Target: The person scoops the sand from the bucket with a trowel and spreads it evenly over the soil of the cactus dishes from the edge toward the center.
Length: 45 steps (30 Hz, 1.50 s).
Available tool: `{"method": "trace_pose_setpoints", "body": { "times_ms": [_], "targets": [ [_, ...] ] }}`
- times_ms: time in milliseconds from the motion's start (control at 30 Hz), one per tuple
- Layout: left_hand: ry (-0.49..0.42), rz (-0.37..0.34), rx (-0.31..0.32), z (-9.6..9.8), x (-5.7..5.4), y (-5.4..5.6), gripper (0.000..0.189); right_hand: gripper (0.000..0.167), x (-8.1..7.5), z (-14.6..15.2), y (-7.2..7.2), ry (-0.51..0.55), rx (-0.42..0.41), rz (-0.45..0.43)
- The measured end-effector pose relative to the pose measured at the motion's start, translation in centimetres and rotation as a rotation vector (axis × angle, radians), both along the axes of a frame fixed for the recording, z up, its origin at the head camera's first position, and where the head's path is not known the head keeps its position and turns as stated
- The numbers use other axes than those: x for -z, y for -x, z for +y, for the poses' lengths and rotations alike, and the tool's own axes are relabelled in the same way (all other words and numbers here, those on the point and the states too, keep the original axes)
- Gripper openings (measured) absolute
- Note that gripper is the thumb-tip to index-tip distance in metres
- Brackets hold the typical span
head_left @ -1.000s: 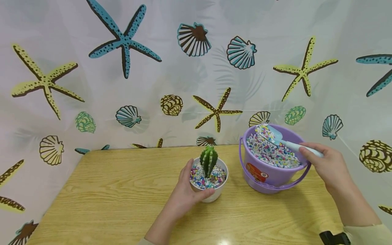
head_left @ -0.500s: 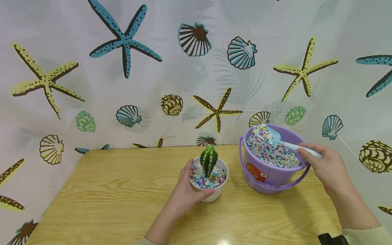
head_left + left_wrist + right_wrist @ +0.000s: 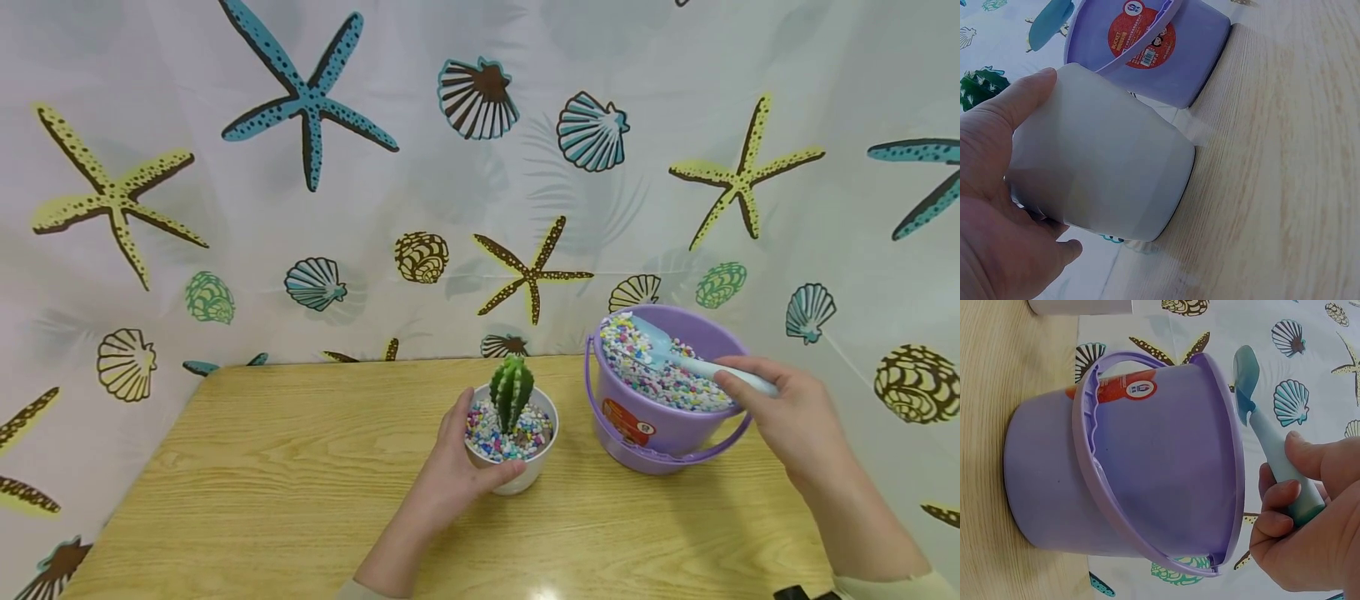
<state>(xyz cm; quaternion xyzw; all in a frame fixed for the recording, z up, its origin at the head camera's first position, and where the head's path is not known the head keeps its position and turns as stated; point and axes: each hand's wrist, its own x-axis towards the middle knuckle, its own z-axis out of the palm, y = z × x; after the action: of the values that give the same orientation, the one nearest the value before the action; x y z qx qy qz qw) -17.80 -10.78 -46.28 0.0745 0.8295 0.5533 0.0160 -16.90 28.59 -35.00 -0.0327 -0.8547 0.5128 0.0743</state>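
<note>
Head view: my left hand (image 3: pixel 459 477) grips one round white pot (image 3: pixel 525 478) on a wooden table (image 3: pixel 277 475), one ribbed green cactus (image 3: pixel 512 396) inside; my right hand (image 3: pixel 797 421) clasps one pale-blue plastic scoop (image 3: pixel 693 365) above one purple plastic bucket (image 3: pixel 667 429).

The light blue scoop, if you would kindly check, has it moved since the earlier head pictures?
Yes, the light blue scoop in the right hand has shifted leftward and slightly down in the picture, judged against the purple bucket.

A white cactus pot (image 3: pixel 1104 153) is standing upright; a blue scoop (image 3: pixel 686 362) is carrying colourful pebbles (image 3: pixel 624 337) above the purple bucket (image 3: pixel 1160 450).
</note>
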Motion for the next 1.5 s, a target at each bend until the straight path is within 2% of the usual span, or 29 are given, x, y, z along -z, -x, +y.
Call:
{"method": "trace_pose_setpoints", "body": {
  "times_ms": [700, 1100, 1233, 1500],
  "targets": [
    [-0.015, 0.009, 0.006, -0.1, 0.1, 0.0, 0.130, 0.054, 0.9, -2.2, -1.7, -0.062, -0.032, -0.031],
    [-0.003, 0.004, -0.001, -0.1, 0.0, 0.0, 0.131, 0.045, 1.3, -3.6, -2.8, -0.132, -0.036, 0.016],
    [-0.009, 0.002, 0.000, -0.1, 0.1, 0.0, 0.131, 0.046, 1.6, -3.9, -3.0, -0.163, -0.024, 0.008],
    [-0.014, 0.008, 0.002, -0.1, 0.1, 0.1, 0.131, 0.047, 2.0, -4.5, -3.3, -0.161, -0.052, -0.005]
  ]
}}
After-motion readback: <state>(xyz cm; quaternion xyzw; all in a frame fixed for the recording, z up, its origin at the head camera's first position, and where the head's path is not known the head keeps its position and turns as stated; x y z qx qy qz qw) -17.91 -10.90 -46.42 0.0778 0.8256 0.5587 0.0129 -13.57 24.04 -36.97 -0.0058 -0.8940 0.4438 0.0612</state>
